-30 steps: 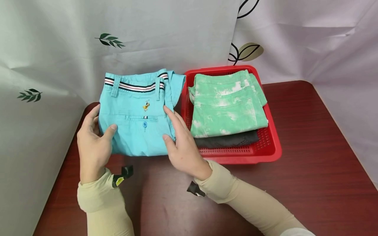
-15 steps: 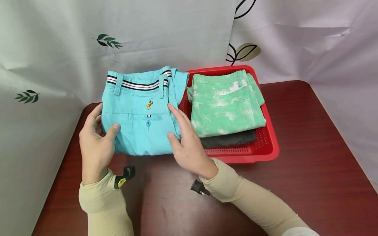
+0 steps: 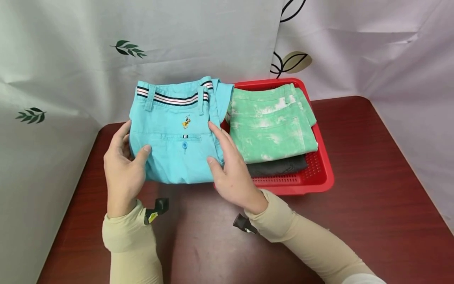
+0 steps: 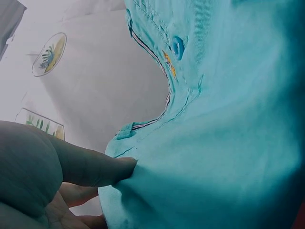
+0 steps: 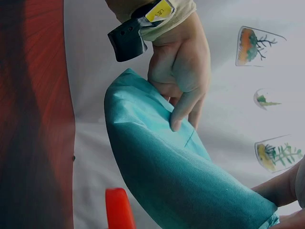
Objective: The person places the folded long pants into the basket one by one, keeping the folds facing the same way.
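Folded light-blue pants (image 3: pixel 177 157) hang raised above the table, waistband at the far side, with a striped band, belt loops and a buttoned pocket. My left hand (image 3: pixel 124 169) grips their left side; in the left wrist view its thumb (image 4: pixel 102 167) presses the front while fingers reach behind the cloth. At the right side my right hand (image 3: pixel 234 177) holds them, thumb and forefinger on the front and other fingers hidden. The right wrist view shows the pants' underside (image 5: pixel 176 176). Folded green-and-white pants (image 3: pixel 273 138) lie over a dark folded garment (image 3: pixel 280 165) in a red basket (image 3: pixel 328 173).
The basket stands on a dark red-brown wooden table (image 3: pixel 376 177), right of my hands, its left part covered by the blue pants. Pale leaf-printed cloth (image 3: pixel 195 39) hangs behind and at both sides. Small black cameras (image 3: pixel 244 223) are strapped at my wrists.
Both hands have carried the blue pants to the right and slightly farther from me, so they now overlap the basket's left side more. The basket's contents have stayed as they were.
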{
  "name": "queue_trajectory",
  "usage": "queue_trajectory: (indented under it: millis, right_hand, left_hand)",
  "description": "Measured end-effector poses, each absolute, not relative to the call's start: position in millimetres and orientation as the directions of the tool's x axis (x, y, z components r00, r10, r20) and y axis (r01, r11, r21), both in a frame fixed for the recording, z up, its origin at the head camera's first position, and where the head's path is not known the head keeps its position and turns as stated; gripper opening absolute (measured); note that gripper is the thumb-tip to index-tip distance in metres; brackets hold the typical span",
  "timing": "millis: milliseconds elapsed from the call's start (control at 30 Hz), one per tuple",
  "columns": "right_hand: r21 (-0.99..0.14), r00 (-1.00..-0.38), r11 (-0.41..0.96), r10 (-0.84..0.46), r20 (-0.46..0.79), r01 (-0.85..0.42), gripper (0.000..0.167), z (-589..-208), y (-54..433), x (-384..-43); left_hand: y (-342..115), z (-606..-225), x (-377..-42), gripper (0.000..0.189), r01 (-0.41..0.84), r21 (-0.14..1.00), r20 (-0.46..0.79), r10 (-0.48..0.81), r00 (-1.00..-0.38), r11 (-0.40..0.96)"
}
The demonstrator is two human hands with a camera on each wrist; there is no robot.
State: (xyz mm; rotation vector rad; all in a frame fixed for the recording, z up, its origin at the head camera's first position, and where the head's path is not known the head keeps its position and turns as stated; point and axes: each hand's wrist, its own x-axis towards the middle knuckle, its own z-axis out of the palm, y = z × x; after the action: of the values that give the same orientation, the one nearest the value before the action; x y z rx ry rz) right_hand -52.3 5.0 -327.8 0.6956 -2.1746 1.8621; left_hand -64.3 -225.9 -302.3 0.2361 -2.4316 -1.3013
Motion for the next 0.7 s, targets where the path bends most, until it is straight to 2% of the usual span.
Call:
queue_trajectory:
  millis: [700]
  right_hand:
    - [-0.868,-0.866,0.093,-0.177,0.467,-0.488,0.069,-322,31,-59]
  left_hand:
    - [-196,-301,-72,0.064,0.142,0.863,0.303,-0.272,-0.913,0.485]
